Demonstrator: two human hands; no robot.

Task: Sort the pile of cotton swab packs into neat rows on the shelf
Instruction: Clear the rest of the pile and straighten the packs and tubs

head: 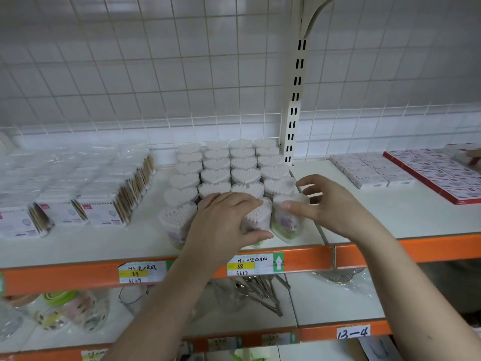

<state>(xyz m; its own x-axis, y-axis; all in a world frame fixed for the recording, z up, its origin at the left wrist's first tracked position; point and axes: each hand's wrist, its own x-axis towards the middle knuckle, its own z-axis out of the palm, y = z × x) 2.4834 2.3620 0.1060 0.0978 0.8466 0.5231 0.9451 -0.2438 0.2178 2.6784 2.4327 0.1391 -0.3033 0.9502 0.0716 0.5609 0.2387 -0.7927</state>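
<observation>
- The clear heart-shaped plastic tubs of white cotton swabs (229, 173) stand upright in four rows on the white shelf board (390, 214), the rows running from the orange front rail (364, 250) back to the white wire grid wall (156, 74).
- The left hand (223, 222) lies over the front tub of the third row (256, 217). Its fingers curve across the top and its thumb wraps the near side, so it grips that tub.
- The right hand (330, 204) sits at the right flank of the front tub of the fourth row (286, 225). Its thumb touches the tub's upper rim; the other fingers are spread and loosely bent above and beyond it, holding nothing.
- The two front tubs stand touching, directly ahead of both hands and just behind the rail. Each hand is nearest its own tub.
- The row axis points straight away from the person, so any squaring-up likely means nudging along that line or pressing sideways toward the left rows.
- The tubs look light and tall, so a sideways push may tip one.
- The front tub of the second row is hidden beneath the left hand.
- Flat bagged packs of wooden-stick swabs (104, 201) lie well to the left.
</observation>
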